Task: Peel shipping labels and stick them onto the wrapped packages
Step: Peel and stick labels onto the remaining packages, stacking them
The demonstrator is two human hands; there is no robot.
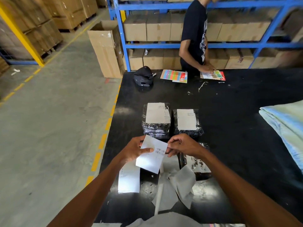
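Above the near part of the black table (229,112) I hold a white shipping label (150,158) with a barcode. My left hand (136,149) grips its left edge, thumb across the face. My right hand (180,145) pinches its upper right corner. Two wrapped black packages (156,128) (188,131) lie beyond the hands, each with a label stuck on top. Another wrapped package (196,163) sits under my right wrist, partly hidden. A further label sheet (129,179) lies flat below my left hand.
Loose peeled backing papers (175,185) are scattered near the table's front. A black cap (143,76) and colourful sticker sheets (174,76) lie at the far side, where another person (195,35) works. Folded light fabric (285,125) lies right. Blue shelving holds cartons behind.
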